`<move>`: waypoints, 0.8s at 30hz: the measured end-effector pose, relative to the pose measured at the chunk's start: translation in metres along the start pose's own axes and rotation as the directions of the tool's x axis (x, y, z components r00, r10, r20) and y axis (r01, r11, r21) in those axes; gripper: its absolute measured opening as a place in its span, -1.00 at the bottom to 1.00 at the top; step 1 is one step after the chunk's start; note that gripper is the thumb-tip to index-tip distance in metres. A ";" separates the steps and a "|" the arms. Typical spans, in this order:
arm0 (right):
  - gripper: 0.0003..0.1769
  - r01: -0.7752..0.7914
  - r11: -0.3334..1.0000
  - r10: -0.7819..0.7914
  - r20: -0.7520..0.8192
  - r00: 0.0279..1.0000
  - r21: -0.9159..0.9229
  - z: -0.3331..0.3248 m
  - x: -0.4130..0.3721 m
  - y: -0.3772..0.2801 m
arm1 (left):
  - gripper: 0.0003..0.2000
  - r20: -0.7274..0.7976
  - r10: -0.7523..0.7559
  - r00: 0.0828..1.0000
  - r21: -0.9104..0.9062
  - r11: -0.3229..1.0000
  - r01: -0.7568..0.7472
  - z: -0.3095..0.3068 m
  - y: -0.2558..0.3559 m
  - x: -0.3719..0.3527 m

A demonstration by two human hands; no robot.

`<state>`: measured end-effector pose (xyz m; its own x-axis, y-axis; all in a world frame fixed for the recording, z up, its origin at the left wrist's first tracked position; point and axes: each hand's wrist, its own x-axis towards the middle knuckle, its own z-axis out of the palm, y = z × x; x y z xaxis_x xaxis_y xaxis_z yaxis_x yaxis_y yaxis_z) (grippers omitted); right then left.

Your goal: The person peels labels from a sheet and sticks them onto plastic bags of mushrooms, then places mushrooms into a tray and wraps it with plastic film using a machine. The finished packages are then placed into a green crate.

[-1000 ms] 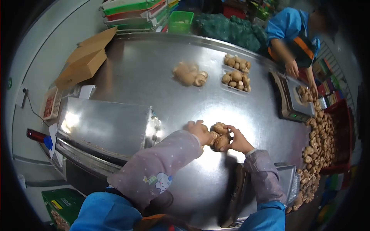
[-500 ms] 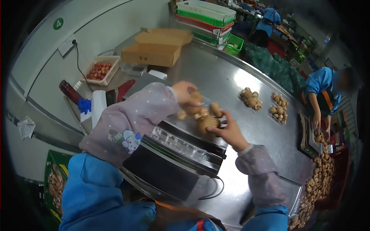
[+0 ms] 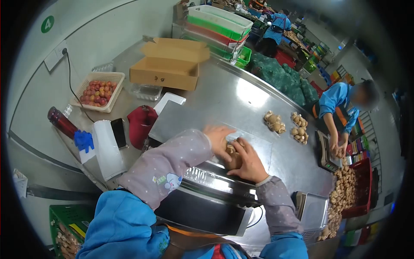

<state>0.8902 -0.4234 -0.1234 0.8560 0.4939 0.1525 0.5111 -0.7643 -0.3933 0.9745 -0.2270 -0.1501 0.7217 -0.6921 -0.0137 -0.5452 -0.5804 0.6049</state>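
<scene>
My left hand (image 3: 219, 140) and my right hand (image 3: 249, 162) are cupped from both sides around a small cluster of brown mushrooms (image 3: 233, 159). Fingers hide much of the cluster. It sits just behind the black sealing machine (image 3: 200, 207), near a clear film (image 3: 258, 144) on the steel table. Beyond my right hand lie a mushroom pile (image 3: 274, 122) and two smaller groups, one (image 3: 299, 134) in front of the other (image 3: 299, 119).
Left are a basket of red fruit (image 3: 100, 93), a cardboard box (image 3: 164, 74), a red cap (image 3: 141, 125), a phone (image 3: 119, 133) and a dark red bottle (image 3: 62, 122). Right, a co-worker (image 3: 338, 112) handles mushrooms by a scale (image 3: 326, 151), beside a large heap (image 3: 343, 190).
My hands have come together around the mushrooms, which were spread between them before. The camera view has shifted, and the co-worker's hands are now closer together.
</scene>
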 end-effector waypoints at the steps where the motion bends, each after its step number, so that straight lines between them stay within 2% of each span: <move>1: -0.09 -0.001 0.996 0.000 0.011 1.000 0.084 0.000 0.003 0.004 | 0.00 -0.015 0.074 0.997 0.053 0.996 -0.073 0.005 -0.006 0.001; 2: -0.09 0.001 0.996 -0.002 0.021 1.000 0.084 0.001 0.006 0.011 | 0.00 -0.018 0.068 0.998 0.045 0.997 -0.067 0.006 -0.006 0.001; 4: -0.21 0.003 0.990 0.013 -0.110 0.994 0.140 0.010 0.009 0.027 | -0.08 -0.079 0.206 0.975 -0.148 0.965 -0.216 0.011 -0.008 -0.002; 5: -0.23 0.018 0.999 -0.012 -0.129 0.992 0.044 0.009 0.013 0.017 | -0.11 -0.164 0.237 0.958 -0.121 0.959 -0.258 0.014 -0.008 -0.002; 6: -0.23 0.008 0.998 -0.001 -0.126 0.992 0.057 0.016 0.013 0.016 | -0.11 -0.150 0.232 0.961 -0.128 0.959 -0.252 0.016 -0.009 -0.001; 8: -0.17 -0.014 0.999 0.003 -0.251 0.968 -0.042 0.030 0.009 0.014 | -0.10 -0.116 0.201 0.973 -0.108 0.971 -0.214 0.016 -0.009 0.001; 9: -0.03 -0.041 0.998 0.027 -0.270 0.962 -0.046 0.038 0.008 0.015 | -0.10 -0.111 0.196 0.974 -0.115 0.971 -0.209 0.016 -0.008 0.000; 10: -0.03 -0.046 0.998 0.033 -0.269 0.963 -0.041 0.037 0.006 0.016 | -0.08 -0.124 0.195 0.973 -0.117 0.971 -0.210 0.014 -0.006 -0.002; 12: 0.09 -0.060 0.993 0.082 -0.227 0.971 0.102 0.025 0.005 0.013 | -0.07 -0.119 0.199 0.973 -0.118 0.970 -0.212 0.008 -0.006 -0.004; 13: 0.17 -0.021 0.985 0.055 -0.197 0.979 0.169 0.022 0.002 0.016 | -0.07 -0.158 0.222 0.962 -0.108 0.965 -0.240 0.007 -0.006 -0.007; 14: 0.17 -0.026 0.984 0.060 -0.188 0.980 0.178 0.018 0.000 0.014 | -0.06 -0.201 0.244 0.949 -0.095 0.959 -0.267 0.003 -0.007 -0.010; 15: 0.17 -0.021 0.978 0.055 -0.163 0.985 0.207 0.013 -0.002 0.011 | -0.05 -0.143 0.209 0.967 -0.186 0.954 -0.234 -0.004 -0.008 -0.011; 16: 0.17 -0.016 0.972 0.050 -0.139 0.989 0.236 0.011 -0.003 0.010 | -0.05 -0.137 0.204 0.969 -0.191 0.955 -0.228 -0.003 -0.012 -0.012; 18: 0.16 -0.001 0.985 0.022 -0.117 0.993 0.175 0.016 -0.005 0.005 | -0.05 -0.051 0.187 0.981 -0.108 0.976 -0.191 0.000 -0.019 -0.015; 20: 0.12 -0.045 0.994 0.057 -0.129 0.990 0.096 0.016 0.000 -0.002 | -0.05 -0.104 0.169 0.980 -0.113 0.977 -0.180 0.004 -0.015 -0.017; 21: 0.03 -0.022 0.992 0.040 -0.142 0.989 0.127 0.012 0.001 -0.002 | -0.05 -0.115 0.175 0.978 -0.133 0.973 -0.190 0.002 -0.015 -0.017; 22: 0.03 -0.020 0.992 0.038 -0.140 0.989 0.127 0.010 0.000 0.002 | -0.05 -0.126 0.175 0.976 -0.159 0.968 -0.194 0.004 -0.014 -0.019; 23: -0.01 -0.017 0.975 0.048 -0.135 0.990 0.221 0.007 -0.001 0.006 | -0.05 -0.127 0.172 0.977 -0.162 0.968 -0.191 0.003 -0.010 -0.021; 24: -0.06 -0.014 0.950 0.058 -0.130 0.990 0.312 0.006 -0.002 0.008 | -0.03 -0.203 0.189 0.961 -0.045 0.978 -0.202 0.003 -0.005 -0.023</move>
<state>0.8923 -0.4282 -0.1319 0.8868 0.3909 0.2465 0.4492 -0.6036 -0.6587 0.9592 -0.2094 -0.1547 0.6765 -0.6879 0.2630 -0.6604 -0.4086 0.6300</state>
